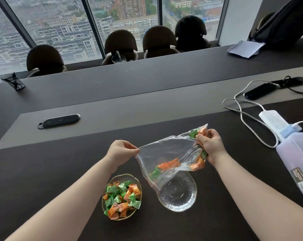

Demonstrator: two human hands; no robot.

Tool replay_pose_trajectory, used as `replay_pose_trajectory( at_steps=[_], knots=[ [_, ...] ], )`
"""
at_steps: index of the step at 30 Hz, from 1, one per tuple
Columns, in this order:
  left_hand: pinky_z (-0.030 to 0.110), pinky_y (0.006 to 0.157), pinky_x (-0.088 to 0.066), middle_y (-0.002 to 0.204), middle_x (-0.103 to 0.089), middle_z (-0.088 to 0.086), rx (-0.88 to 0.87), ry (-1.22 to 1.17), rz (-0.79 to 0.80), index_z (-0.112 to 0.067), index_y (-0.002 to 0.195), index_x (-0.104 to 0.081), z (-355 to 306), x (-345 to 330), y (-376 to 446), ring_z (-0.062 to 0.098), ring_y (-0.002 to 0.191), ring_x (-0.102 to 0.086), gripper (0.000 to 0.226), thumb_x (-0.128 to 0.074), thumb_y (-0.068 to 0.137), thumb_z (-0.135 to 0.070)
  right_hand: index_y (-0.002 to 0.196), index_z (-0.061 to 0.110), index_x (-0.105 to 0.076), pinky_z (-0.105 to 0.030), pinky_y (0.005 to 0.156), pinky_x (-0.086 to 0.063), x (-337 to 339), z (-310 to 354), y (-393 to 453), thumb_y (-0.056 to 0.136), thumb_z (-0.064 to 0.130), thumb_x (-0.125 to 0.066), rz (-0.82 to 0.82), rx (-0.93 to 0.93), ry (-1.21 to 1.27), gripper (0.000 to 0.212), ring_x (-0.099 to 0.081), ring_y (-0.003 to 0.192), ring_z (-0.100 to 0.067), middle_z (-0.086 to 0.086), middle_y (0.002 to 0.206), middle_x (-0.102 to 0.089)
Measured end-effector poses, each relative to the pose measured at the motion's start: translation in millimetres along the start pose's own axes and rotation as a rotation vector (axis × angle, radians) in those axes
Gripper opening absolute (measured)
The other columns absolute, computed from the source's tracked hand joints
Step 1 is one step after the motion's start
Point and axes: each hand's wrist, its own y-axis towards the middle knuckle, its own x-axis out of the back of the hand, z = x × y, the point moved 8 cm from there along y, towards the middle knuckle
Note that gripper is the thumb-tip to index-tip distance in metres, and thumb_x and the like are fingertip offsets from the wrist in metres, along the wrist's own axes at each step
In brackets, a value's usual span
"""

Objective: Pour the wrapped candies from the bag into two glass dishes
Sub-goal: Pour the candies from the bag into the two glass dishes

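I judge the limp, slippery bag (166, 153) above the empty dish (177, 193) light, so my left hand (120, 150) pinches its corner while my right hand (210, 144) bunches its candy-filled end.

left hand (120, 150): bare, forearm unsleeved | right hand (211, 144): bare, forearm unsleeved

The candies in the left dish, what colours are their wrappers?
Green and orange wrappers on the candies in the left dish, clearest in the head view.

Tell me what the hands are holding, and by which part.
Both hold the clear plastic bag: left hand pinches an edge by the mouth, right hand bunches the far end.
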Motion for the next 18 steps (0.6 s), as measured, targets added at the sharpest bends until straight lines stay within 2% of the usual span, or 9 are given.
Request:
replay_pose_trajectory(
  at_steps=[8, 13, 15, 18],
  knots=[
    [0.019, 0.055, -0.045, 0.071, -0.07, 0.002, -0.017, 0.089, 0.101, -0.015, 0.074, -0.075, -13, -59, 2, 0.012, 0.067, -0.058, 0.009, -0.073, 0.074, -0.023, 0.08, 0.018, -0.051, -0.035, 0.066, -0.051, 58, 11, -2, 0.079, 0.004, -0.066, -0.065, 0.077, -0.127, 0.021, -0.058, 0.07, -0.02, -0.006, 0.083, -0.06],
    [0.02, 0.061, -0.048, 0.071, -0.071, -0.004, -0.036, 0.18, 0.151, -0.025, 0.067, -0.072, -9, -83, -2, 0.011, 0.071, -0.063, 0.007, -0.073, 0.074, -0.025, 0.085, 0.013, -0.052, -0.039, 0.074, -0.056, 62, 11, -3, 0.078, 0.011, -0.071, -0.02, 0.122, -0.239, 0.02, -0.061, 0.075, -0.022, -0.01, 0.088, -0.061],
    [0.025, 0.066, -0.052, 0.074, -0.072, -0.004, -0.033, 0.22, 0.158, -0.025, 0.068, -0.073, -5, -89, -4, 0.011, 0.075, -0.065, 0.006, -0.073, 0.074, -0.025, 0.086, 0.013, -0.053, -0.041, 0.075, -0.057, 58, 14, -4, 0.076, 0.016, -0.074, 0.011, 0.148, -0.278, 0.024, -0.061, 0.077, -0.02, -0.008, 0.087, -0.061],
    [0.029, 0.073, -0.055, 0.071, -0.072, -0.009, -0.029, 0.292, 0.165, -0.031, 0.06, -0.07, 1, -95, -6, 0.011, 0.075, -0.067, 0.013, -0.073, 0.072, -0.028, 0.084, 0.016, -0.053, -0.037, 0.075, -0.054, 47, 25, -11, 0.074, 0.026, -0.076, 0.062, 0.234, -0.405, 0.027, -0.06, 0.077, -0.017, -0.003, 0.084, -0.062]
  ],
)
